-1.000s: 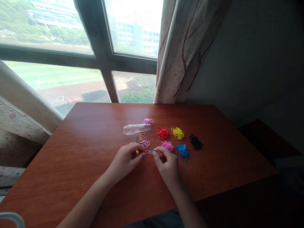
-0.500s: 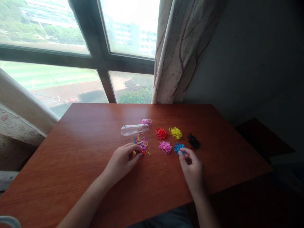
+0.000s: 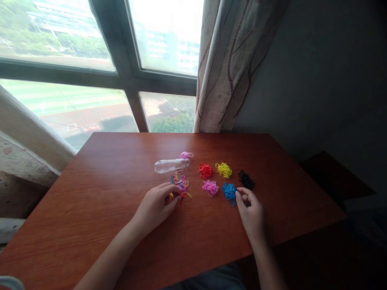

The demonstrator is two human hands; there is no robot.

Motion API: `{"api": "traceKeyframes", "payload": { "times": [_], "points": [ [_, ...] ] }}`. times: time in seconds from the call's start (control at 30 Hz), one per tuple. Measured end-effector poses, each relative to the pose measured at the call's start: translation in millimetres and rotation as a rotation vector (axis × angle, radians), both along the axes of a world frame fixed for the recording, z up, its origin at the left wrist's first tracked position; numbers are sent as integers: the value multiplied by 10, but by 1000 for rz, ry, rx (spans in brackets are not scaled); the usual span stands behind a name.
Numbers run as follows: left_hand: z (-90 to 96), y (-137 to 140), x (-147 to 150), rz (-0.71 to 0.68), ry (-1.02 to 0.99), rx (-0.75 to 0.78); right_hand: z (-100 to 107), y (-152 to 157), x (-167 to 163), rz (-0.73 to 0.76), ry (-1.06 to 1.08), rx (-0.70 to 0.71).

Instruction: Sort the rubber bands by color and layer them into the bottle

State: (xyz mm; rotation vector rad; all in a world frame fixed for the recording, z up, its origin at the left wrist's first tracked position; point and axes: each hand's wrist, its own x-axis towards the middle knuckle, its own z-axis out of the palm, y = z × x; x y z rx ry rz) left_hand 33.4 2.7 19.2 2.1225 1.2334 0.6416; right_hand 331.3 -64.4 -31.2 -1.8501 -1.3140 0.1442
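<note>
the right hand (image 3: 251, 211) rests on the desk (image 3: 99, 193) with fingertips pinched narrow just right of the blue pile of rubber bands (image 3: 229, 191); whether it holds a band i cannot tell. the mixed pile (image 3: 180, 183) touches the half-curled left hand (image 3: 157, 203), just beyond its fingertips. five sorted piles: blue, red (image 3: 205, 170), yellow (image 3: 224, 170), pink (image 3: 210, 187), black (image 3: 246, 179). one clear bottle (image 3: 171, 165) lies on its side, long axis left-right, with one pink cap (image 3: 186, 154).

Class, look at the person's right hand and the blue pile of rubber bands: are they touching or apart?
Touching. In the head view the right hand has its fingertips at the near edge of the blue pile, with no table showing between them.
</note>
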Motion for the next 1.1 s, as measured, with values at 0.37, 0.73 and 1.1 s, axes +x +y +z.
{"api": "traceKeyframes", "payload": {
  "times": [0.37,0.73,1.1],
  "points": [
    [-43,12,42,46,-13,13,63,-61,-943,443,-46,20],
    [165,214,332,17,125,172,151,3,-1152,608,-106,-113],
    [149,731,809,-42,337,170,162,4,-1157,619,-44,-110]
  ]
}}
